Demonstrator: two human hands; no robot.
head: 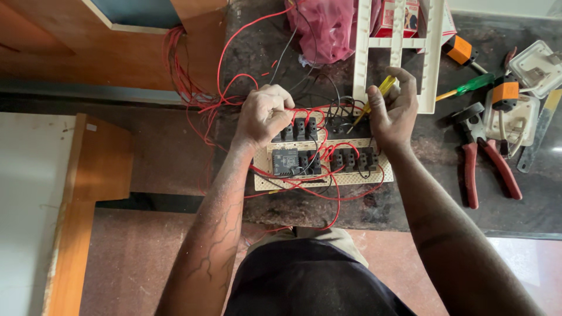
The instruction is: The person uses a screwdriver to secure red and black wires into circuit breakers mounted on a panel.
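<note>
I noted the right hand in a closed grip around a yellow-handled screwdriver, tip down at the switch board on the bench. The left hand was curled shut, pinching red wires at the board's upper edge.

Two bare forearms, no sleeves, no gloves, no rings or watch visible. Left hand and forearm streaked with pale dusty branching marks. Right hand plain, fingers bare. Dark black garment at the waist, beige khaki fabric just above it.
</note>
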